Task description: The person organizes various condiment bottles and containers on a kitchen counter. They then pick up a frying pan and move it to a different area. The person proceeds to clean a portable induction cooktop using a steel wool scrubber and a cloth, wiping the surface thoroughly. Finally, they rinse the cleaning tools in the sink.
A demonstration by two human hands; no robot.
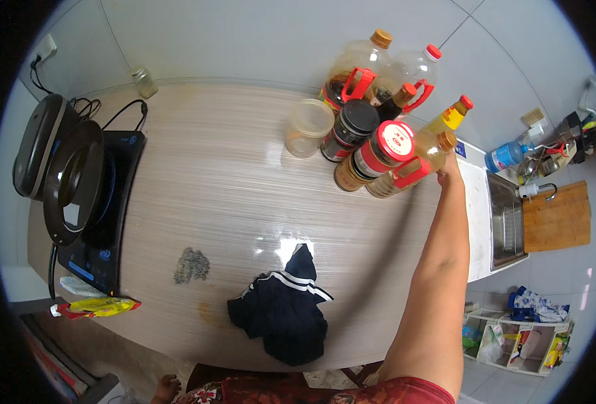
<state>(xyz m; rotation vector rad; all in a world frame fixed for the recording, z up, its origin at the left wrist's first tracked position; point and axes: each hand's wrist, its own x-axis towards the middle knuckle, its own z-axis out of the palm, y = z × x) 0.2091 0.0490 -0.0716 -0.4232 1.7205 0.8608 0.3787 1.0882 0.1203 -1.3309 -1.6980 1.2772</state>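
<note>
My right arm stretches across the wood-grain table [217, 177] to a cluster of bottles and jars. My right hand [447, 168] is at the far side of a clear plastic bottle [430, 149] with a tan cap and red handle. Its fingers are mostly hidden, so a grip cannot be told. Beside that bottle, a red-lidded jar [385, 146] appears stacked on another jar [349, 174]. A black-lidded jar [352, 123] and a clear plastic tub [309, 129] stand to the left. Low in the view, my left hand [167, 388] hangs below the table edge, fingers curled.
A dark folded cloth [288, 313] with white stripes lies near the front edge, and a grey scouring pad [192, 265] left of it. A frying pan [73, 187] rests on an induction cooker [126, 166]. The sink [505, 222] is at right.
</note>
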